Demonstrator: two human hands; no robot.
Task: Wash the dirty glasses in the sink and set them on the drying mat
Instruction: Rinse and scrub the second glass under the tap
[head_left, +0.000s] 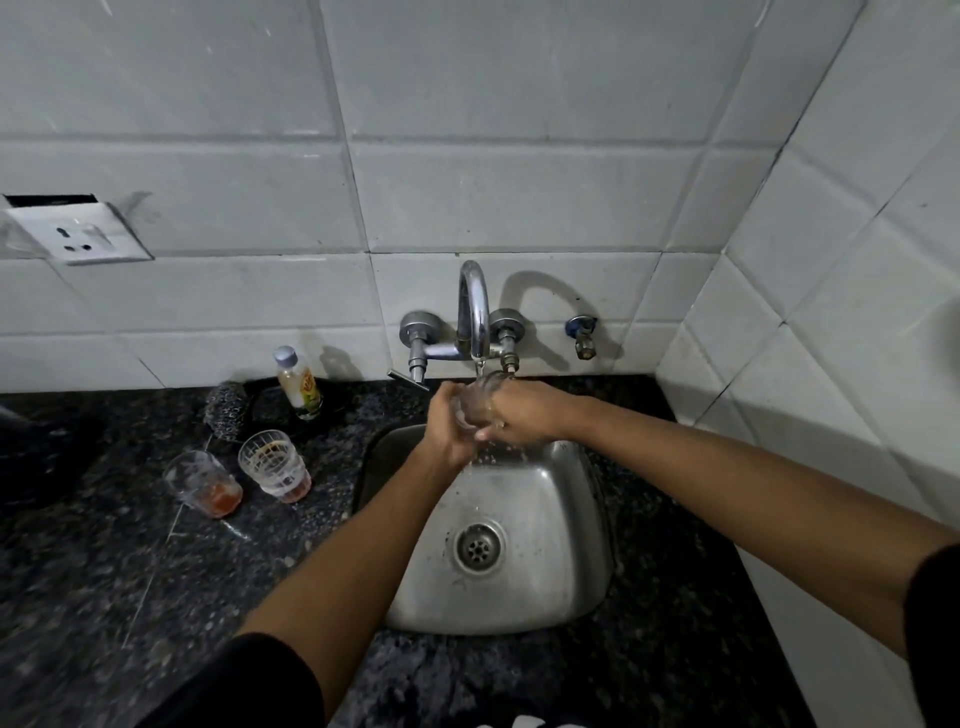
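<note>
- Head view looks down on a small steel sink (545, 519) set in a dark speckled counter (104, 571), with both forearms reaching in from below, black sleeves cut off at the bottom edge.
- Between the two hands, right under the tap (474, 306), sits a clear glass (477, 402); most of it is blurred by running water and covered by fingers, so its inside is hard to judge.
- Left hand (445, 428) wraps the glass from the left side, fingers curled round its wall.
- Right hand (519, 413) comes in from the right, wrist bent, fingers closed on the far side of the glass; it seems to be rubbing the rim, though the blur hides that.
- Water falls from the spout onto the glass and splashes into the basin below.
- Two dirty glasses wait on the counter left of the sink: one (203, 483) with a reddish residue at the bottom, another (275, 465) just beside it with brown rings.
- Behind them stand a steel scrubber (227, 413) and a small bottle (300, 383) near the wall.
- A wall socket (83, 234) hangs loose at far left.
</note>
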